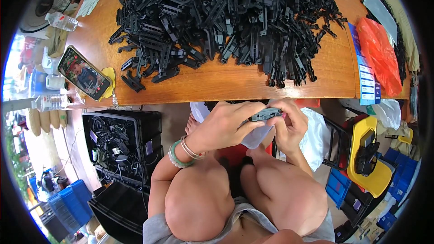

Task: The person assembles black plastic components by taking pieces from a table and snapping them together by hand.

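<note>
A small grey-black plastic part is gripped between both my hands just below the table's front edge. My left hand, with bracelets at the wrist, closes on its left end. Its right end is in my right hand. A piece of clear plastic film hangs under the part between my hands. A big heap of similar black plastic parts covers the wooden table beyond my hands. My bare knees are below the hands.
A phone with a lit screen lies at the table's left edge on a yellow pad. A black crate of parts stands on the floor at left. An orange plastic bag lies at right, above a yellow chair. Two water bottles and a fan are at far left.
</note>
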Available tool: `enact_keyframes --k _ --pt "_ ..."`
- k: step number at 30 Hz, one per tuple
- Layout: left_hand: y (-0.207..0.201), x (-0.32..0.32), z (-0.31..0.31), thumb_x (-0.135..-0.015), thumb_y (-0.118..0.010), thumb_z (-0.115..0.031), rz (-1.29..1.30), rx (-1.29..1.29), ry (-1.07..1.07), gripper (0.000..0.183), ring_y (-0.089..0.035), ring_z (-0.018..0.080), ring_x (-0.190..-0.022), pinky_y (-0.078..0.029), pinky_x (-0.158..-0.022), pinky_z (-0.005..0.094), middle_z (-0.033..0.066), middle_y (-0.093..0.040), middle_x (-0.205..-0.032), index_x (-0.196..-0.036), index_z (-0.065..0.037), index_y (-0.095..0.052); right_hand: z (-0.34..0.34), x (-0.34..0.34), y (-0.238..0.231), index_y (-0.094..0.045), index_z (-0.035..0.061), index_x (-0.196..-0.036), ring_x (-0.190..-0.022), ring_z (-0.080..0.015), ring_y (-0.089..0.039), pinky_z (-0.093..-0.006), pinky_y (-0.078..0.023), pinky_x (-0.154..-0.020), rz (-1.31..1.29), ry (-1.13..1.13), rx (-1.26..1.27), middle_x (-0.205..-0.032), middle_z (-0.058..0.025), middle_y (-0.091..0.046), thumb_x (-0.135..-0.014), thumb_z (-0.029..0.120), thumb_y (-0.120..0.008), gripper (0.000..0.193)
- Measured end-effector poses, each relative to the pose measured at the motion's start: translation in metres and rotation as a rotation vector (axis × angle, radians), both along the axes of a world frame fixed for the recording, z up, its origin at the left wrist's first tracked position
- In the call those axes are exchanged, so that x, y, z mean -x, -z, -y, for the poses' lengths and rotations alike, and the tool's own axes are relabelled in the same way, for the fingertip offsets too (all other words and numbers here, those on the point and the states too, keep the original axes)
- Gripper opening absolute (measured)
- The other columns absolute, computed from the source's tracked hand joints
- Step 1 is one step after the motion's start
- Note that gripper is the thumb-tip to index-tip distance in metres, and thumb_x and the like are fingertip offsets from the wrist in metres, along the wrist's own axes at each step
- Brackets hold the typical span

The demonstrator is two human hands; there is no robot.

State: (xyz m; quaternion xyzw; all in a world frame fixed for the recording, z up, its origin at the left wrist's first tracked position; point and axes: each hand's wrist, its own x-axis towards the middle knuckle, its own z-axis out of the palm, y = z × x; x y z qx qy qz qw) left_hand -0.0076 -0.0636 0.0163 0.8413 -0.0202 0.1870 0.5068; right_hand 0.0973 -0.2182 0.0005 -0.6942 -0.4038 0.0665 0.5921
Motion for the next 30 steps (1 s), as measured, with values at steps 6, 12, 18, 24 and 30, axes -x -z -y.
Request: enact_keyframes --k 6,12,18,24,30 --pt "-0.006 0.010 -0.011 -0.080 -0.069 -0.012 -0.258 0.083 0.007 0.031 -0.062 0.0342 -0.074 -0.050 -0.063 0.0360 0.0155 -0.064 -0.088 -0.107 -0.001 -0.061 -0.006 -0.005 0.000 -0.066 -0.0015 -0.094 -0.068 -0.0203 -0.059 -0.0282 -0.046 -0.061 -0.076 -0.118 0.055 -0.080 -0.0106 -0.063 -0.068 0.002 -0.075 0.028" --pt "-0.002 -0.033 -0.035 -0.079 -0.069 -0.011 -0.025 -0.053 -0.079 0.024 -0.063 0.0308 -0.075 -0.050 -0.065 0.0359 0.0154 -0.064 -0.086 -0.099 0.001 -0.064 -0.009 -0.032 -0.011 -0.065 -0.0016 -0.092 -0.070 -0.0204 -0.060 -0.0295 -0.046 -0.062 0.015 -0.076 0.211 -0.083 -0.0107 -0.064 -0.074 0.003 -0.071 0.019" --pt "0.006 -0.094 -0.025 -0.077 -0.070 -0.015 -0.055 -0.413 -0.313 0.019 -0.059 0.0331 -0.065 -0.048 -0.059 0.0401 0.0142 -0.059 -0.079 -0.082 0.001 -0.062 -0.054 -0.063 -0.004 -0.064 0.0018 -0.082 -0.067 -0.0280 -0.056 -0.0366 -0.045 -0.059 0.431 0.483 0.352 -0.077 -0.0109 -0.055 -0.078 0.008 -0.070 0.010" --pt "0.019 -0.084 -0.020 -0.076 -0.071 -0.010 -0.135 -0.193 -0.447 0.015 -0.056 0.0237 -0.055 -0.043 -0.050 0.0329 0.0110 -0.057 -0.072 -0.079 0.000 -0.061 -0.059 -0.065 0.009 -0.064 0.0034 -0.085 -0.076 -0.0273 -0.057 -0.0362 -0.045 -0.066 0.295 0.527 0.301 -0.081 -0.0105 -0.056 -0.077 0.007 -0.070 0.011" --pt "0.027 -0.078 -0.018 -0.082 -0.067 0.002 0.058 0.560 -0.407 0.015 -0.056 0.0065 -0.066 -0.046 -0.058 0.0192 0.0018 -0.057 -0.080 -0.092 0.002 -0.056 -0.053 -0.072 0.005 -0.060 0.0001 -0.089 -0.085 -0.0275 -0.059 -0.0346 -0.046 -0.078 0.343 0.485 -0.164 -0.094 -0.0124 -0.065 -0.075 -0.003 -0.067 0.016"
